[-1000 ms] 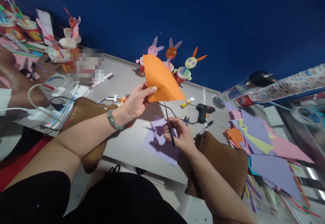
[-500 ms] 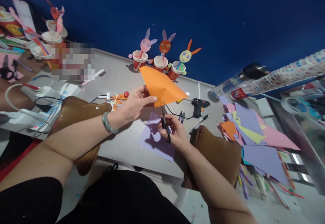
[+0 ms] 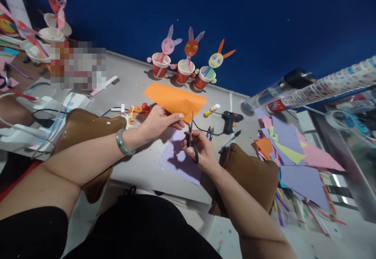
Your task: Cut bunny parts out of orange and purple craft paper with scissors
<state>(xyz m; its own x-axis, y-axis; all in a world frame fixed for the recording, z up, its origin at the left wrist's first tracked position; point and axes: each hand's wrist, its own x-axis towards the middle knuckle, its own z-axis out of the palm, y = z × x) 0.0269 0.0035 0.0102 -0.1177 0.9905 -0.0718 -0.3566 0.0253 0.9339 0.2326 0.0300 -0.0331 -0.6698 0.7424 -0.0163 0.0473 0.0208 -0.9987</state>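
Note:
My left hand [image 3: 164,123] pinches the lower edge of a sheet of orange paper [image 3: 176,98], thumb on top, holding it above the table. In my right hand [image 3: 201,149] is a pair of dark-handled scissors [image 3: 191,143], fingers through the loops. Its blades point upward, slightly apart, at the paper's lower right corner beside my left fingertips. Whether the blades touch the paper I cannot tell. Beneath both hands lies a purple sheet [image 3: 180,163] on the grey table.
Three paper rabbits in red cups [image 3: 184,71] stand along the blue wall. A glue stick [image 3: 212,110], a black glue gun [image 3: 230,121] and a pen [image 3: 230,141] lie to the right. Brown cushions [image 3: 249,178] flank my arms. Coloured paper [image 3: 305,184] piles up far right.
The orange paper has turned and tipped lower to the left, uncovering the cups and the glue stick. The scissors' blades have come apart a little.

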